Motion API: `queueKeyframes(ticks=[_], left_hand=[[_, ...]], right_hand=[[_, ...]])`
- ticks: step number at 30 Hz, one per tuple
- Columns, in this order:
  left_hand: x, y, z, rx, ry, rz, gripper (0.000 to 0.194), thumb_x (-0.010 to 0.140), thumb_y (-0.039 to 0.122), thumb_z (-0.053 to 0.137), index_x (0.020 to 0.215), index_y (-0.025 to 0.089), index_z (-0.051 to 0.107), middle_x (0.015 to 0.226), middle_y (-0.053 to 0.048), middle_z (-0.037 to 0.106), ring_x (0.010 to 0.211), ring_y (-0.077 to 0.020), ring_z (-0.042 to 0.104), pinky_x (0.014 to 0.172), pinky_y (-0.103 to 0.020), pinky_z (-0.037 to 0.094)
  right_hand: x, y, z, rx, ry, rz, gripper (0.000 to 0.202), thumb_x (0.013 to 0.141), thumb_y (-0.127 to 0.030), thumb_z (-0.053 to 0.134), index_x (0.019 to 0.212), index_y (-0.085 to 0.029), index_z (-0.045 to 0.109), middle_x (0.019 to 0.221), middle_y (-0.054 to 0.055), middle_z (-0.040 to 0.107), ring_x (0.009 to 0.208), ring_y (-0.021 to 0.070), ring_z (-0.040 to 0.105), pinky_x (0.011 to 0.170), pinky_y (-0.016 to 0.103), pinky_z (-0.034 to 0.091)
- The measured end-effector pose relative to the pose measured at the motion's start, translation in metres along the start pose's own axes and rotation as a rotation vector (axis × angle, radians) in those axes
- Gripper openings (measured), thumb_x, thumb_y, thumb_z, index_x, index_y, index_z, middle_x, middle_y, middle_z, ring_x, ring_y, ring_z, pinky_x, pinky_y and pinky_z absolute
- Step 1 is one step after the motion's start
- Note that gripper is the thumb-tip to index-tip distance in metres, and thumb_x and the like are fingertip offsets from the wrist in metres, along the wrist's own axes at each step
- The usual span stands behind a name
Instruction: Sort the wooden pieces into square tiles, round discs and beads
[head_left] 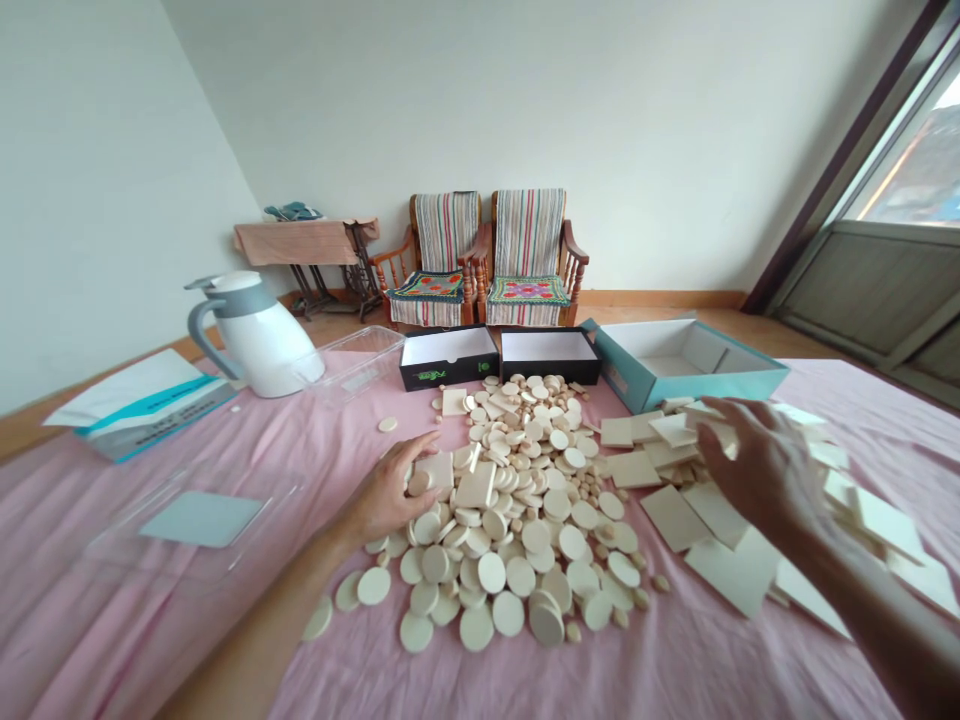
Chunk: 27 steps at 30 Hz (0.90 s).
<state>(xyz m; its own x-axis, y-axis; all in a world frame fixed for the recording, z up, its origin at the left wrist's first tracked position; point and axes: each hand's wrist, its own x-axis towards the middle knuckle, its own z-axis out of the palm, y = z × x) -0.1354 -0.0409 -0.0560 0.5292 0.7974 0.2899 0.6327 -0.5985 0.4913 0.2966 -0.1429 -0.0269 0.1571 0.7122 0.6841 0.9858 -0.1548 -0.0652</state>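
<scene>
My left hand (394,488) is at the left side of a heap of pale wooden discs (491,573). Its thumb and fingers close around the edge of a square wooden tile (439,472), with a disc partly hidden by the fingers. Another square tile (475,486) lies on the heap just to the right. My right hand (761,465), slightly blurred, reaches over a spread of square wooden tiles (733,570). Its thumb and fingers are apart above the tiles, and the palm side is hidden. Small wooden pieces (592,487) are mixed along the heap's right side.
Behind the heap stand two black boxes (448,372) with white insides and a teal box (716,385). To the left are a white jug (262,345), a teal-and-white carton (154,415) and clear plastic trays (255,500). Pink cloth (360,680) covers the surface; chairs (529,250) stand beyond.
</scene>
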Motion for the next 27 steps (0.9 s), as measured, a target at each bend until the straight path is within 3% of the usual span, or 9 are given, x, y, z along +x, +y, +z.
queueKeyframes(ticks=[2,4,8,12,16,18,21,24,27], left_hand=[[-0.001,-0.001,-0.003,0.005,0.038,0.017,0.063,0.077,0.025,0.061,0.137,0.025,0.041,0.121,-0.006,0.061,0.112,-0.0213,0.058,0.097,-0.036,0.047],[-0.001,-0.004,-0.005,0.000,0.096,0.015,0.055,0.080,0.026,0.058,0.133,0.024,0.045,0.119,-0.006,0.062,0.111,-0.0209,0.058,0.097,-0.036,0.047],[-0.002,-0.014,-0.004,-0.046,0.229,-0.051,0.044,0.085,0.031,0.054,0.127,0.021,0.050,0.113,-0.007,0.065,0.104,-0.0203,0.062,0.093,-0.037,0.050],[-0.004,-0.023,-0.001,-0.043,0.316,-0.089,0.041,0.087,0.034,0.053,0.125,0.020,0.051,0.106,-0.008,0.068,0.099,-0.0201,0.064,0.091,-0.037,0.051],[-0.005,-0.026,-0.002,0.016,0.336,-0.070,0.038,0.087,0.034,0.052,0.123,0.019,0.052,0.105,-0.008,0.068,0.098,-0.0204,0.065,0.090,-0.037,0.052],[-0.005,-0.025,-0.003,0.041,0.340,-0.049,0.037,0.088,0.034,0.051,0.122,0.019,0.053,0.104,-0.008,0.068,0.097,-0.0205,0.065,0.089,-0.036,0.052],[-0.005,-0.023,-0.005,0.067,0.350,-0.030,0.036,0.088,0.034,0.051,0.121,0.019,0.054,0.103,-0.007,0.069,0.098,-0.0200,0.065,0.091,-0.035,0.050],[-0.005,-0.022,-0.005,0.070,0.362,-0.034,0.036,0.088,0.033,0.052,0.121,0.019,0.054,0.100,-0.005,0.070,0.097,-0.0194,0.066,0.093,-0.035,0.050],[-0.005,-0.022,-0.005,0.064,0.371,-0.038,0.036,0.088,0.033,0.051,0.120,0.018,0.055,0.099,-0.005,0.070,0.095,-0.0191,0.066,0.091,-0.033,0.051]], right_hand=[[-0.001,-0.038,0.003,0.097,-0.046,-0.113,0.029,0.089,-0.028,0.045,0.112,-0.018,0.059,0.107,0.012,0.063,0.097,0.0274,0.056,0.081,0.040,0.043],[-0.001,-0.078,0.005,0.199,-0.191,-0.242,0.025,0.088,-0.023,0.045,0.107,-0.019,0.061,0.104,0.010,0.064,0.093,0.0244,0.057,0.081,0.039,0.042],[0.004,-0.146,0.012,0.482,-0.380,-0.354,0.021,0.086,-0.017,0.047,0.100,-0.019,0.063,0.095,0.008,0.064,0.089,0.0206,0.057,0.080,0.034,0.042],[0.016,-0.196,0.025,0.613,-0.470,-0.411,0.031,0.081,-0.021,0.054,0.111,-0.018,0.061,0.105,0.009,0.064,0.099,0.0221,0.056,0.087,0.036,0.039],[0.024,-0.229,0.038,0.508,-0.659,-0.398,0.024,0.075,-0.025,0.056,0.096,-0.016,0.064,0.095,0.010,0.066,0.095,0.0253,0.057,0.086,0.038,0.038],[0.025,-0.235,0.038,0.473,-0.697,-0.383,0.019,0.075,-0.025,0.056,0.090,-0.016,0.064,0.092,0.010,0.066,0.092,0.0247,0.058,0.084,0.038,0.039],[0.025,-0.224,0.029,0.498,-0.592,-0.390,0.025,0.074,-0.022,0.057,0.097,-0.015,0.063,0.097,0.011,0.063,0.093,0.0230,0.056,0.083,0.035,0.040],[0.030,-0.184,0.021,0.512,-0.455,-0.334,0.033,0.079,-0.024,0.055,0.110,-0.013,0.060,0.102,0.011,0.061,0.094,0.0218,0.054,0.082,0.033,0.042],[0.041,-0.125,0.024,0.377,-0.358,-0.182,0.037,0.081,-0.027,0.055,0.115,-0.012,0.059,0.103,0.013,0.061,0.097,0.0236,0.054,0.086,0.034,0.042]])
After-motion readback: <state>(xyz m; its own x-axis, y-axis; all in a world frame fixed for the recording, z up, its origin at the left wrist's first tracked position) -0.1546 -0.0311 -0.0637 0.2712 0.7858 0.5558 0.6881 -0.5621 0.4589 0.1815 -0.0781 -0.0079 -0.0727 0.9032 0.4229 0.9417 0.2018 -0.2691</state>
